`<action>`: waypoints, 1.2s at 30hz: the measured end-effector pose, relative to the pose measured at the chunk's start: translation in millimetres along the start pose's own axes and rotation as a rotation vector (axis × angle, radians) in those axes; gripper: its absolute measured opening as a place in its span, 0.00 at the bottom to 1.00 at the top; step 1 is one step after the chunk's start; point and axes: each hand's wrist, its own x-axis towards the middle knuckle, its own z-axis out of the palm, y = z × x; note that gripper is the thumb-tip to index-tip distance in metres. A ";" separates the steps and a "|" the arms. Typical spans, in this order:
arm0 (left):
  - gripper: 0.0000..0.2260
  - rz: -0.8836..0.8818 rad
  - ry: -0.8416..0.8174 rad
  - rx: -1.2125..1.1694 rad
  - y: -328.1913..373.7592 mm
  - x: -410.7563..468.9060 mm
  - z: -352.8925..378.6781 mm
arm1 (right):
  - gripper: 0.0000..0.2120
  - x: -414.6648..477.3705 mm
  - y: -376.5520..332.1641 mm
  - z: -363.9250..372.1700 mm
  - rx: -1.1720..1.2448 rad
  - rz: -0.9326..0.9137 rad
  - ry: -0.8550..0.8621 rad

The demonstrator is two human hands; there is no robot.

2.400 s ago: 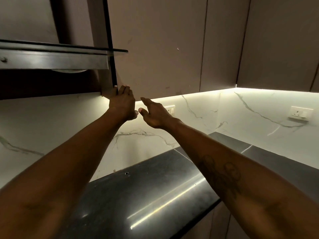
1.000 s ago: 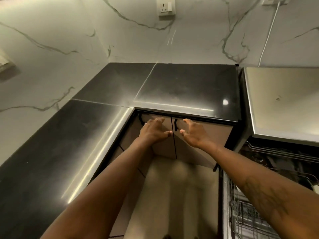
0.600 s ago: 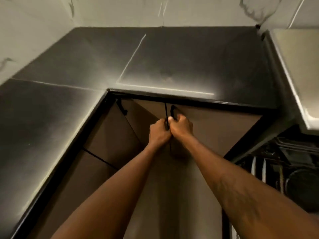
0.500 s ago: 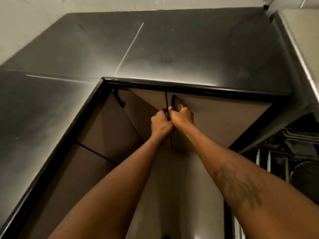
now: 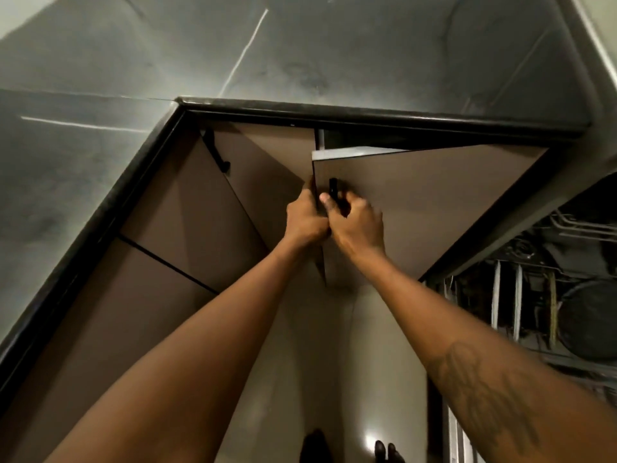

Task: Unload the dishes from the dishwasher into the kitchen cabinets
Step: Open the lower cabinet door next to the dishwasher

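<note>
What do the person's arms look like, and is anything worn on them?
The left forearm and the right forearm are bare: no sleeves, no watch or bracelet in view. The right forearm carries a dark tattoo with rounded shapes.

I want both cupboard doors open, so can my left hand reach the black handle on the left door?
Probably yes. Nothing lies between the left hand and the left handle, but the hand grips the edge of the right door and must let go first; the right hand holds the right handle.
</note>
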 end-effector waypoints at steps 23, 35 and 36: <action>0.13 0.160 0.334 -0.006 -2.5 -207.2 135.6 | 0.15 -173.0 121.5 -99.2 -0.068 -0.325 0.155; 0.07 0.295 0.264 -0.113 50.1 -265.5 231.8 | 0.16 -210.8 195.5 -192.1 -0.095 -0.249 0.176; 0.09 0.292 0.251 -0.110 51.8 -266.6 238.9 | 0.15 -212.6 198.5 -198.3 -0.096 -0.223 0.172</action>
